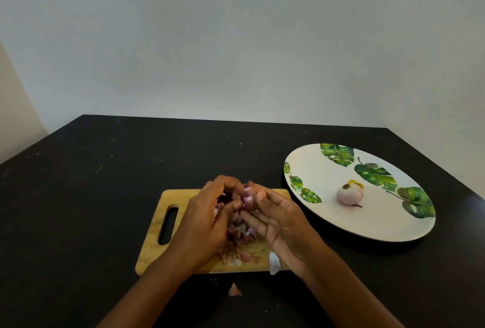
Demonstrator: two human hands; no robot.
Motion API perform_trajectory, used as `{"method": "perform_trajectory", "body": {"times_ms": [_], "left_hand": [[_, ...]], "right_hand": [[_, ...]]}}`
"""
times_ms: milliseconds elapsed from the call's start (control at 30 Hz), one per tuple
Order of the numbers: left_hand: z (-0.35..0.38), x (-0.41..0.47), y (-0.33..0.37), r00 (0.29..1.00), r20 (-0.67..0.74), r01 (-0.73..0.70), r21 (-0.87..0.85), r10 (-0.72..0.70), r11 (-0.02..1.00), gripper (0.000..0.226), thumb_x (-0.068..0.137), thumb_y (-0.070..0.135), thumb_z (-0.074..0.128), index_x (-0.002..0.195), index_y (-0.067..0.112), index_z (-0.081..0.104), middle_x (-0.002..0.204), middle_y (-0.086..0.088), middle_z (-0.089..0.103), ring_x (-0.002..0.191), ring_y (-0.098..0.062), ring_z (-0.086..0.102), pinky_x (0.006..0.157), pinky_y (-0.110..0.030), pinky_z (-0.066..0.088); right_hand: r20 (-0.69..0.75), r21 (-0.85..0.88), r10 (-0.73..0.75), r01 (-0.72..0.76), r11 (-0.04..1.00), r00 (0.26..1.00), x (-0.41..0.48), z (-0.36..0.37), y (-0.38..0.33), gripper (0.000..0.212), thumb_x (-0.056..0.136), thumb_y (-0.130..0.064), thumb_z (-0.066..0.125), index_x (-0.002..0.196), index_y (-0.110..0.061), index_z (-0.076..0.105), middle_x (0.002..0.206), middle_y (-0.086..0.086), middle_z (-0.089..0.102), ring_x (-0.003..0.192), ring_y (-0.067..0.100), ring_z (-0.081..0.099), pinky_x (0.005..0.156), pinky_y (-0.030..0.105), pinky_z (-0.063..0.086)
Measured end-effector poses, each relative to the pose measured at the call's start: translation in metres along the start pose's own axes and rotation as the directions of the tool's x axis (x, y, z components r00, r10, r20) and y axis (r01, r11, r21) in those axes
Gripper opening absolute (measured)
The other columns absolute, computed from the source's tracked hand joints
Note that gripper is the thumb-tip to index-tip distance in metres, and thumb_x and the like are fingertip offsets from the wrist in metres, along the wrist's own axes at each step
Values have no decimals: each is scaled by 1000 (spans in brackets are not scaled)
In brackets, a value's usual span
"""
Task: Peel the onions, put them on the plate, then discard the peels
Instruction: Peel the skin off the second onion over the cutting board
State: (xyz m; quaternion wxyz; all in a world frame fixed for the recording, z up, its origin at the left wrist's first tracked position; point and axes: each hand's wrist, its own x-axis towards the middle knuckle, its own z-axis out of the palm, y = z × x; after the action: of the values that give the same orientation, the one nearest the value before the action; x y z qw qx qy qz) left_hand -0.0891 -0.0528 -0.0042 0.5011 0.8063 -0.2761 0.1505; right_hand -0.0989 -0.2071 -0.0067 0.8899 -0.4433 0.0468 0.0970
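Note:
A small purple onion is held above the wooden cutting board, mostly hidden by fingers. My left hand curls round it from the left, thumb and fingertips on its skin. My right hand pinches it from the right with thumb and forefinger. A pile of loose peels lies on the board beneath my hands. One peeled pale onion sits on the round white plate with green leaf prints, at the right.
A stray peel lies on the black table in front of the board, and a white scrap hangs over the board's front right corner. A grey wall stands behind the table's far edge.

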Motion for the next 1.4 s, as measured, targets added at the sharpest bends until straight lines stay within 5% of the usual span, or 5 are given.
{"method": "perform_trajectory", "body": {"times_ms": [500, 633, 767, 967, 1400], "left_hand": [[-1, 2, -2, 993, -114, 27, 39, -22, 999, 41, 79, 3, 69, 98, 37, 57, 89, 14, 65, 87, 2, 62, 73, -8, 48], [0, 1, -8, 990, -140, -8, 74, 19, 997, 11, 84, 28, 64, 94, 29, 67, 90, 19, 66, 89, 4, 61, 75, -7, 46], [1, 1, -8, 984, -163, -51, 122, 71, 991, 28, 78, 45, 53, 104, 38, 59, 99, 23, 60, 96, 3, 58, 78, -12, 49], [3, -1, -12, 976, -130, -143, 220, 175, 965, 52, 74, 20, 73, 118, 37, 51, 105, 20, 57, 100, 2, 56, 84, -6, 43], [3, -3, -11, 902, -72, -368, 387, 426, 845, 21, 84, 20, 57, 96, 11, 71, 91, 2, 70, 89, -4, 58, 82, -14, 45]], "right_hand": [[-101, 78, 24, -16, 997, 995, 2, -5, -10, 44, 74, -27, 64, 112, -5, 57, 104, 22, 71, 91, 29, 72, 70, 31, 60], [-69, 46, 46, -43, 998, 997, 1, -4, -9, 40, 80, -26, 62, 115, -6, 57, 107, 23, 70, 92, 28, 72, 75, 33, 60], [-51, 33, 57, -55, 998, 997, 1, -3, -6, 42, 78, -26, 64, 114, -5, 59, 109, 22, 69, 95, 30, 71, 80, 35, 59], [-33, -33, 71, -73, 997, 997, 0, -1, -2, 45, 76, -25, 66, 115, -3, 61, 113, 22, 68, 97, 28, 70, 75, 31, 59], [-16, 13, 38, -38, 999, 999, 1, -3, 0, 45, 75, -24, 66, 113, 0, 62, 111, 20, 69, 99, 25, 69, 78, 30, 59]]}}
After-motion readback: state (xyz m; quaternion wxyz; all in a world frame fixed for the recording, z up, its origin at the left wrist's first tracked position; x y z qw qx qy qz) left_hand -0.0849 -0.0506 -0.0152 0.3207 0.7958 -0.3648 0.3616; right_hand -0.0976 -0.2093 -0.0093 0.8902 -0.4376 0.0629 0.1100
